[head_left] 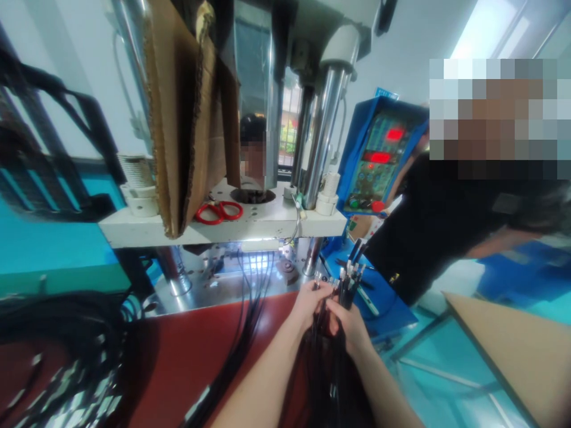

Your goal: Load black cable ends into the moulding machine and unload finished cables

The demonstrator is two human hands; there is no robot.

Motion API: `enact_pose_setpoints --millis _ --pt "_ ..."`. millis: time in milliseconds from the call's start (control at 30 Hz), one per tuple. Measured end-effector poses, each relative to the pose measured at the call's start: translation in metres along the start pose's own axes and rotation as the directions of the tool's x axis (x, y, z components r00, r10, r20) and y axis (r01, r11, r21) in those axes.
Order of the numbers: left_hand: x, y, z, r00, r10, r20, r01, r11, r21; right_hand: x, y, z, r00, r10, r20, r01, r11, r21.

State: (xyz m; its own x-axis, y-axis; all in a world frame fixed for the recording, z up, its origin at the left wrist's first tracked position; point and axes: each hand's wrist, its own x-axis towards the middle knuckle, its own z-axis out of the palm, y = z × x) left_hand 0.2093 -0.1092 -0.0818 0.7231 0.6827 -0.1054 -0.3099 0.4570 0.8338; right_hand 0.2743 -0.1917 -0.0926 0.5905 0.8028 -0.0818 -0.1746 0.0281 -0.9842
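Both hands are close together over the right part of the red table (191, 345). My left hand (310, 300) is closed around black cables with small metallic ends. Beside it, my right hand (348, 321) grips a bundle of black cables (350, 282), their ends pointing up and the lengths hanging down between my forearms. More thin black cables (243, 333) run from the lower part of the press across the table, left of my forearm. A blurred heap of black cables (66, 351) lies at the far left.
A white press plate (267, 223) carries red-handled scissors (218, 212) and cardboard (178, 119). A blue control box (379, 157) with red displays stands right of the press. A person in black (432, 220) is at the right, near a wooden-topped table (513, 351).
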Motion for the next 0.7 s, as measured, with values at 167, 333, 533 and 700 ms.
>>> enact_pose_setpoints --millis 167,333,533,700 --pt "-0.0005 0.0009 0.0017 1.000 0.008 -0.015 -0.008 1.000 -0.004 -0.0022 -0.0011 0.0004 1.000 -0.011 -0.006 0.011 1.000 -0.010" --pt "0.0002 -0.0003 0.0035 0.999 -0.007 0.031 0.006 0.999 0.054 -0.0015 -0.0012 0.0008 0.999 -0.031 -0.018 0.030 0.999 -0.027" --pt "-0.0012 0.0016 0.0025 0.999 -0.015 0.041 0.008 0.989 0.149 -0.0043 -0.0054 0.0015 0.999 -0.052 0.015 0.053 0.997 -0.061" --pt "-0.0001 0.0003 0.0003 0.998 0.051 -0.024 -0.049 0.996 0.078 -0.0079 -0.0072 0.0031 0.998 -0.066 0.003 0.066 0.994 -0.088"
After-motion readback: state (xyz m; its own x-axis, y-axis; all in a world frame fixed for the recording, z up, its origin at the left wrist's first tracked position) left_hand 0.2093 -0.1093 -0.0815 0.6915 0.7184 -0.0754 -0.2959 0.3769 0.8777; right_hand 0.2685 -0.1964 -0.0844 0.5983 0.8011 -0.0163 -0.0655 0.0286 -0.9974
